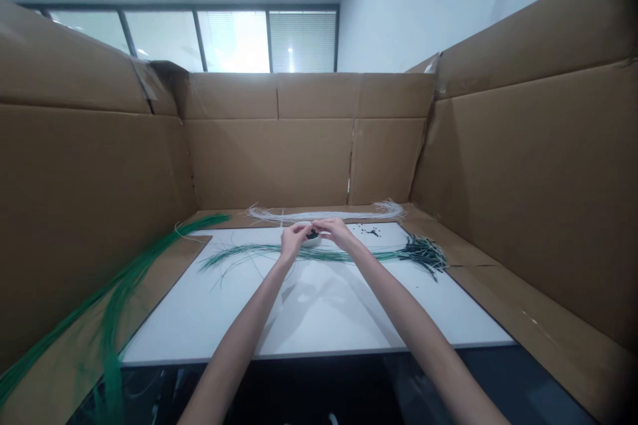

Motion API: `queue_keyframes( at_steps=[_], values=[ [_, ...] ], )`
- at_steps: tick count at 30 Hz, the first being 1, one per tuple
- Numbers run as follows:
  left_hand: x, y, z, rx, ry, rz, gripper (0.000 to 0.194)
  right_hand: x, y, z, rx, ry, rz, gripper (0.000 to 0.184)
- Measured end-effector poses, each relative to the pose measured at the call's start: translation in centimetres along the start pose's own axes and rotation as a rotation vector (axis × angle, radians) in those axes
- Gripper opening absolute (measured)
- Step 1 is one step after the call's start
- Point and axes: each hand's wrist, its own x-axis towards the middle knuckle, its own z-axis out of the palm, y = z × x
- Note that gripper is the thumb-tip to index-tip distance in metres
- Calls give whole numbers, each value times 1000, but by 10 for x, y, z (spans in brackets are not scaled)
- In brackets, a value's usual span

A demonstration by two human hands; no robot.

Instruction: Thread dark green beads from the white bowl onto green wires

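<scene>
My left hand (294, 240) and my right hand (335, 232) meet over a small white bowl (313, 243) that holds small black pieces. The fingers of both are pinched close together, almost touching. Whatever they grip is too small to make out. A bundle of thin green wires (369, 256) runs crosswise beneath my wrists, just on the near side of the bowl. Its right end is a thick cluster of dark, pale-tipped ends (425, 252). Several loose black bits (369, 231) lie on the white board to the right of my right hand.
A white board (329, 319) covers the work surface. Behind it lies a bundle of white wires (329, 216). More green wires (144, 259) hang over the left side. Tall cardboard walls (269, 159) stand at the back and on both sides.
</scene>
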Motion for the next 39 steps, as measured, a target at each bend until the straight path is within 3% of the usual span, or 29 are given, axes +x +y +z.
queue_keyframes(
  at_steps=[5,9,16,20,25,28,39],
  values=[
    [-7,10,-1,77,33,103,27,-2,0,6,126,50,96,24],
    [-7,12,-4,86,43,109,26,-4,-7,8,139,85,95,24],
    [-1,9,-5,-46,-150,-53,44,-5,-16,2,127,111,62,22],
    [-3,7,-15,-101,-228,-173,51,-2,-10,-4,150,151,68,20],
    [-21,-1,-34,-83,-327,-301,42,1,-3,-11,168,227,49,20],
    [-30,-1,-38,-89,-399,-301,32,1,-1,-14,184,252,47,21],
    [-2,15,-36,108,-240,-150,21,-10,8,-22,247,190,84,24]
  ],
)
